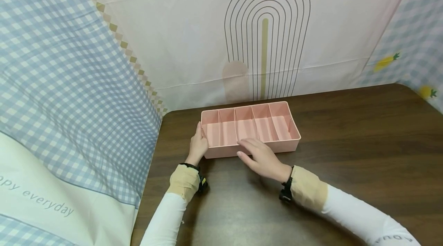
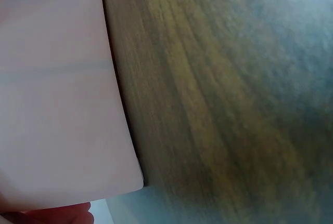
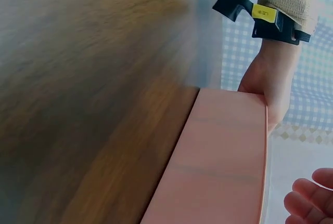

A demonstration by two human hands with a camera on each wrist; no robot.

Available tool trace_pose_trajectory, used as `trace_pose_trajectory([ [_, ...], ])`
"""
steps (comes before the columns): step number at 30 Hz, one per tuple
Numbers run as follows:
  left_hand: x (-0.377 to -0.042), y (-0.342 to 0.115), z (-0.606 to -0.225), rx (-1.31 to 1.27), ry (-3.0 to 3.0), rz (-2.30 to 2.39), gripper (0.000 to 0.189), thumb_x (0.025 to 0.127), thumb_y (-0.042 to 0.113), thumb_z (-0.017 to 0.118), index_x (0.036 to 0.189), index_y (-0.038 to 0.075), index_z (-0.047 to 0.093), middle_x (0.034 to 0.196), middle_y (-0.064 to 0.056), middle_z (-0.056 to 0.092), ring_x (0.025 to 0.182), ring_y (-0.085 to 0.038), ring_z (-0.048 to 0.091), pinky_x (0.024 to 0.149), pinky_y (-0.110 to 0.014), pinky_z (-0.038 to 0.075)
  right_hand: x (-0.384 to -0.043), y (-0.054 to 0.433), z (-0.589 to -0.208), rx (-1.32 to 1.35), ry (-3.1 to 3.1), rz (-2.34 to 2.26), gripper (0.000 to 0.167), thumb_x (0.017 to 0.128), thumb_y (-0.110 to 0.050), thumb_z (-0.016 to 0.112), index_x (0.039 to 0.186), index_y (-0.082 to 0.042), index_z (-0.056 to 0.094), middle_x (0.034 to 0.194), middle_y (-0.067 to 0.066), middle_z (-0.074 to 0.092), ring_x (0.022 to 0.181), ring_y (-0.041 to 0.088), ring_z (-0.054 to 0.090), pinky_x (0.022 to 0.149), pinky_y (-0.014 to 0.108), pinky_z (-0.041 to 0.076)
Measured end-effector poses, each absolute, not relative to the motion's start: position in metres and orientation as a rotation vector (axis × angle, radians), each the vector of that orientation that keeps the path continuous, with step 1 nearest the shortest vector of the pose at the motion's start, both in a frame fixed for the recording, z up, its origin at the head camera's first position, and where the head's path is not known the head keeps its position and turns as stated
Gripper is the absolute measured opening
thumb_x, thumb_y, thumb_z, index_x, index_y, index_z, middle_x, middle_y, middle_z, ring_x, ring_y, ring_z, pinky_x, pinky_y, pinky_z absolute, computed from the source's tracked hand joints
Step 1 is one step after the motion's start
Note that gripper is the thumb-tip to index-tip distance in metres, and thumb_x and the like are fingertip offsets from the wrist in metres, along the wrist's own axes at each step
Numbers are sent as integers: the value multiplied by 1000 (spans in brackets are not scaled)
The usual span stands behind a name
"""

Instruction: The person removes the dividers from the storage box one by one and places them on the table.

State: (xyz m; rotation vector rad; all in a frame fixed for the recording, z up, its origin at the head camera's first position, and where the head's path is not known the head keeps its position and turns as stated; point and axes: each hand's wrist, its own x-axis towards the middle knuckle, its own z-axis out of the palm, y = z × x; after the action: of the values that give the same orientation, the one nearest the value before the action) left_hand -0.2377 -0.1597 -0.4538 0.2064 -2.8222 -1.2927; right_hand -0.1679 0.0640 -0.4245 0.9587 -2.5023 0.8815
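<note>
Head view shows a pink box (image 1: 245, 127) on the dark wooden table (image 1: 353, 142), close to the surface's back edge and nearer its back left corner than its back right one. Four upright dividers (image 1: 236, 125) split the box into five compartments in a row. It stands upright, its long sides running roughly along the back edge.

The left hand (image 1: 198, 145) touches the box's left end, near the front left corner, with its fingers along the outer wall; whether they pinch that wall cannot be told. The right hand (image 1: 263, 158) is at the middle of the long front wall, palm down, its fingers extended and the thumb spread wide from them. Its fingertips lie at the front rim, though contact is unclear.

Both forearms wear white sleeves (image 1: 164, 219) and beige cuffs (image 1: 309, 188), with a black device (image 1: 285, 192) strapped at each wrist. Behind the back edge hangs a pale cloth (image 1: 180, 38) printed with arches; blue checked fabric (image 1: 79, 54) falls along the left edge. Left wrist view shows mostly the box's outer wall and the tabletop.
</note>
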Motion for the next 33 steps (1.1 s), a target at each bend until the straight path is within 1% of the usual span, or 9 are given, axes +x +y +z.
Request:
trace_pose_trajectory([
  [9,-237,-160,-453,220,-2828,-1295,47,97,18,22,143,7,13,143,-16,27,128,-29,32,104,-42,28,-172,52,-422,924,-2503,941,32,88,-25,53,115,-6,58,111,8,61,106,21,53,89,37,43],
  [16,-237,-159,-454,227,-2816,-1284,47,98,19,22,143,9,15,141,-16,31,127,-30,34,103,-42,29,-175,47,-427,898,-2499,961,30,88,-23,52,110,-5,60,106,7,62,102,19,55,88,36,44],
  [23,-237,-159,-454,207,-2813,-1261,47,97,17,24,142,8,16,139,-18,33,124,-32,37,101,-44,32,-178,41,-427,881,-2451,1010,25,88,-21,52,105,-6,63,100,6,64,96,18,57,84,34,45],
  [27,-237,-159,-454,223,-2813,-1281,46,98,19,23,142,9,15,140,-17,32,125,-31,35,103,-43,30,-180,38,-427,865,-2424,1033,22,88,-19,52,102,-6,64,97,6,65,94,18,57,83,34,45],
  [31,-238,-159,-456,222,-2787,-1296,46,98,21,22,142,10,16,140,-17,32,125,-32,35,103,-45,29,-183,35,-428,849,-2422,1042,21,88,-18,52,98,-6,65,95,5,65,92,18,57,81,33,46],
  [32,-238,-159,-457,209,-2775,-1264,46,98,23,19,142,11,16,139,-18,34,124,-32,37,102,-44,31,-184,34,-428,846,-2421,1041,20,88,-17,53,97,-6,66,94,5,66,91,18,58,80,33,46],
  [33,-238,-159,-458,205,-2775,-1257,47,98,24,18,143,11,16,139,-18,34,124,-32,37,102,-44,31,-184,34,-427,842,-2417,1041,20,87,-17,52,96,-5,66,93,5,66,90,18,58,80,33,46],
])
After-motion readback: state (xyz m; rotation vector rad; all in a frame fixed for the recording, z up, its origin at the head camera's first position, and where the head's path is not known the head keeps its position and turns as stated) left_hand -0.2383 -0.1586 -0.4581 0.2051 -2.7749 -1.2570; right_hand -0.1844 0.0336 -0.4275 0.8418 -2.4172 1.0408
